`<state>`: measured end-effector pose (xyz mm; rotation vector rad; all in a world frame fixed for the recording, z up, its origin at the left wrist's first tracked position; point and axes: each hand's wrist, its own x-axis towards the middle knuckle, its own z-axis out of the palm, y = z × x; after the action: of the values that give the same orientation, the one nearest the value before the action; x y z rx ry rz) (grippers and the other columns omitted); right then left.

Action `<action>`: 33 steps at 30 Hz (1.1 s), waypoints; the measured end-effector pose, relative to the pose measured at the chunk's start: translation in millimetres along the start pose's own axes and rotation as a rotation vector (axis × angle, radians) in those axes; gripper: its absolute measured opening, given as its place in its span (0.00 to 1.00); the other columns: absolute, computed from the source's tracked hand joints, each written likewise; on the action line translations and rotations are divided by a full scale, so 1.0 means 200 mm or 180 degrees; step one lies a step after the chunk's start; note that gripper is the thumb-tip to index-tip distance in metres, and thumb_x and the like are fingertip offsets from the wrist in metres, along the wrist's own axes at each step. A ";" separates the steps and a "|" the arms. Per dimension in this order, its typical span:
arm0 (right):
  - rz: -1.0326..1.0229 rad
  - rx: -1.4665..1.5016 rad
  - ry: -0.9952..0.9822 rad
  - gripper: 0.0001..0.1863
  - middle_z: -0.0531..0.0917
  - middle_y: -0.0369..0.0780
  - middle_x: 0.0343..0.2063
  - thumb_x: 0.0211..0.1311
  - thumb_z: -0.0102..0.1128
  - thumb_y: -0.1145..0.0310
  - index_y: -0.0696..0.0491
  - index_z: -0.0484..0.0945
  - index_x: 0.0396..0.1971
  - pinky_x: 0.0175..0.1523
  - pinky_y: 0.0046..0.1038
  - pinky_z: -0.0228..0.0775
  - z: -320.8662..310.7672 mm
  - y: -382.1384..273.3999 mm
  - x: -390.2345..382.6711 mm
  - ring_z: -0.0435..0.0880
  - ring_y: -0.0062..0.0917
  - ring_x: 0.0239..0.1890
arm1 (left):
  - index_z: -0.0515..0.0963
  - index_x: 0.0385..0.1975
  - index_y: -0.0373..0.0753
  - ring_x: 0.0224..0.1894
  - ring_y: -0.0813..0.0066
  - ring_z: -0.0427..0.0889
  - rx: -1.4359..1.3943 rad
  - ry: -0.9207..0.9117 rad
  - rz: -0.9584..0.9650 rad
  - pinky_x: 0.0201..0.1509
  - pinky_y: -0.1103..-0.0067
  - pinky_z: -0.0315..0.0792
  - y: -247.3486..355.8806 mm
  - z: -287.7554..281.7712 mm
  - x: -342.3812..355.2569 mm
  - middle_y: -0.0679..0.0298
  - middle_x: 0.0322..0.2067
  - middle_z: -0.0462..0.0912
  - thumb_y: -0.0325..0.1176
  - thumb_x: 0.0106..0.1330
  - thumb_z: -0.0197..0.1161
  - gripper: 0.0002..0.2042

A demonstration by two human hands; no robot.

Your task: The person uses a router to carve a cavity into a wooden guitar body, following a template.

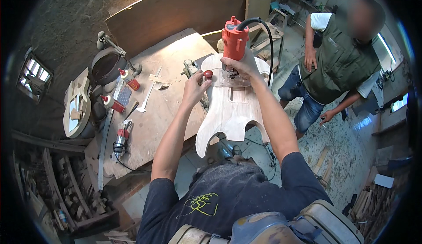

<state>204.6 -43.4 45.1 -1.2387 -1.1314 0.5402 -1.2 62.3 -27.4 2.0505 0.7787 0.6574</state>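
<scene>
A pale wooden electric guitar body (220,125) lies at the table's right edge, its two horns toward me and a rectangular cavity cut in its face. On it stands a red router (234,39) with a clear base plate and a black cord. My right hand (241,66) is wrapped round the lower part of the router's housing. The fingers of my left hand (196,87) close around a red ball knob (208,74) at the left end of the base plate. My right hand partly hides the cutting end. A metal vise (190,69) sits beside the body.
Glue bottles (130,80), a small red-and-grey power tool (122,137) and a long metal ruler (105,143) lie on the wooden table (154,121). Another guitar body (72,112) leans at the left. A person (338,63) stands at the right; wood scraps (70,187) fill a lower-left bin.
</scene>
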 end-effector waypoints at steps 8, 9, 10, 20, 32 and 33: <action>0.0063 0.0130 -0.0075 0.28 0.83 0.35 0.32 0.50 0.81 0.63 0.58 0.77 0.47 0.31 0.22 0.77 0.01 -0.06 0.00 0.83 0.18 0.26 | 0.81 0.56 0.33 0.64 0.51 0.79 -0.0058 0.0041 -0.0018 0.67 0.67 0.73 -0.01 0.01 0.00 0.42 0.64 0.75 0.36 0.63 0.73 0.23; 0.0059 0.0144 -0.0080 0.28 0.82 0.35 0.32 0.49 0.81 0.63 0.58 0.77 0.48 0.30 0.23 0.77 0.01 -0.07 -0.01 0.83 0.19 0.25 | 0.81 0.56 0.33 0.64 0.52 0.79 -0.0070 0.0040 -0.0035 0.67 0.67 0.73 -0.01 0.01 0.00 0.42 0.64 0.75 0.36 0.63 0.73 0.23; 0.0065 0.0144 -0.0074 0.28 0.82 0.35 0.32 0.49 0.81 0.63 0.58 0.77 0.48 0.30 0.23 0.77 0.01 -0.06 -0.01 0.83 0.19 0.25 | 0.81 0.56 0.33 0.64 0.52 0.79 -0.0113 0.0026 -0.0049 0.67 0.68 0.72 -0.01 0.01 0.00 0.42 0.64 0.75 0.36 0.62 0.73 0.23; 0.0077 0.0213 -0.0009 0.26 0.82 0.35 0.30 0.49 0.80 0.65 0.58 0.78 0.45 0.31 0.23 0.77 0.03 -0.06 -0.03 0.83 0.19 0.27 | 0.81 0.57 0.34 0.34 0.78 0.73 -0.0092 0.0389 0.0515 0.45 0.79 0.72 -0.14 0.06 -0.01 0.63 0.37 0.82 0.34 0.64 0.72 0.22; 0.0228 0.0288 0.0077 0.22 0.83 0.35 0.30 0.48 0.80 0.68 0.59 0.80 0.41 0.33 0.24 0.76 0.04 -0.08 -0.05 0.83 0.18 0.28 | 0.82 0.55 0.34 0.37 0.75 0.81 -0.0256 -0.0053 -0.0173 0.45 0.75 0.76 0.01 -0.01 -0.04 0.54 0.59 0.83 0.35 0.62 0.75 0.22; 0.0249 0.0257 0.0090 0.23 0.83 0.35 0.30 0.48 0.80 0.68 0.59 0.80 0.42 0.33 0.24 0.77 0.04 -0.08 -0.05 0.83 0.18 0.28 | 0.82 0.55 0.34 0.37 0.75 0.81 -0.0258 -0.0048 -0.0170 0.45 0.75 0.76 0.00 -0.01 -0.04 0.54 0.59 0.83 0.35 0.62 0.75 0.22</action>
<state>189.1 -52.4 56.2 -1.2206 -1.0312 0.6197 -8.7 57.2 -27.5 1.9525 0.7830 0.6331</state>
